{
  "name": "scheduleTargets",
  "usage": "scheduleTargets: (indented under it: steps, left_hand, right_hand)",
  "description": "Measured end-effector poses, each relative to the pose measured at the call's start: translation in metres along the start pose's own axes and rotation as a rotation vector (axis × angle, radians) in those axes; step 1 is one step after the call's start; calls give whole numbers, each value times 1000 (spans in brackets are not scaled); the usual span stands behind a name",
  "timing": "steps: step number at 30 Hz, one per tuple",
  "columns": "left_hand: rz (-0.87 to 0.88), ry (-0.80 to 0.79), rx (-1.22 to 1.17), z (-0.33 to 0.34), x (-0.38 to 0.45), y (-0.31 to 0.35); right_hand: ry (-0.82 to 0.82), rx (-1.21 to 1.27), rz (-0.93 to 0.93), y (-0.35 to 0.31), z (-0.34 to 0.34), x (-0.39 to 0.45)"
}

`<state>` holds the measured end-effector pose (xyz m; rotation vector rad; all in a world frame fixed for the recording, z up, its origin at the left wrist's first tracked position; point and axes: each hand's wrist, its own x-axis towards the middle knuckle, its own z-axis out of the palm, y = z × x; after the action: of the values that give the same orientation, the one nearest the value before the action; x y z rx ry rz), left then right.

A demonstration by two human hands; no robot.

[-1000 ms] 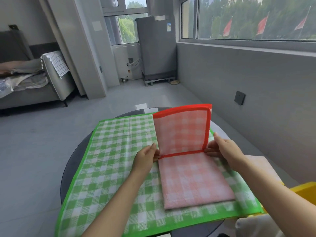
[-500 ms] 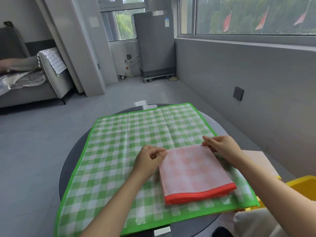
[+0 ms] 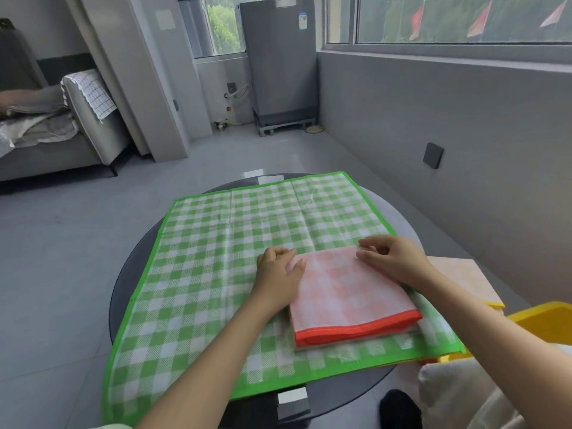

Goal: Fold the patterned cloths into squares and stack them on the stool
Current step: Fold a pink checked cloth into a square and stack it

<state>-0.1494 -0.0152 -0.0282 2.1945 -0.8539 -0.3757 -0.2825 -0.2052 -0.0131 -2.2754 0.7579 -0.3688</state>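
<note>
A red-bordered pink checked cloth (image 3: 349, 292) lies folded into a square on the near right part of a green checked cloth (image 3: 216, 258), which is spread flat over a round dark table (image 3: 123, 289). My left hand (image 3: 277, 275) rests on the folded cloth's far left corner, with its fingers loosely curled and its thumb on top. My right hand (image 3: 393, 258) touches the far right corner with its fingertips. The fold's red edge faces me. A pale peach flat top (image 3: 461, 277), possibly the stool, shows just right of the table.
A yellow bin (image 3: 544, 320) stands at the near right, with a white cushion (image 3: 458, 394) below it. A grey wall runs along the right. A grey sofa (image 3: 77, 128) and a grey fridge (image 3: 278, 57) stand further back across bare floor.
The raised far half of the pink cloth came down toward me and now lies flat as a square. Both hands shifted onto its far corners.
</note>
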Motion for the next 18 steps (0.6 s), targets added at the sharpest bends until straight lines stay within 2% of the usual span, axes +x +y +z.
scheduleTargets:
  steps: [6,10,13,16,18]
  left_hand:
    - [9,-15,230,4,0,3]
    - [22,38,510,5,-8,16]
    - [118,-75,615,13,-14,31]
    - [113,-214,632,26,-20,36]
    - [108,-225,653,31,-22,35]
  right_hand:
    - [-9,-184,-99,-4,4,-1]
    - [12,-239,-128,-4,8,-4]
    - [43,-259,-140,-3,14,-8]
    - [49,-310,-156,-2,19,-10]
    - [39,-343,-175,-1,19,-11]
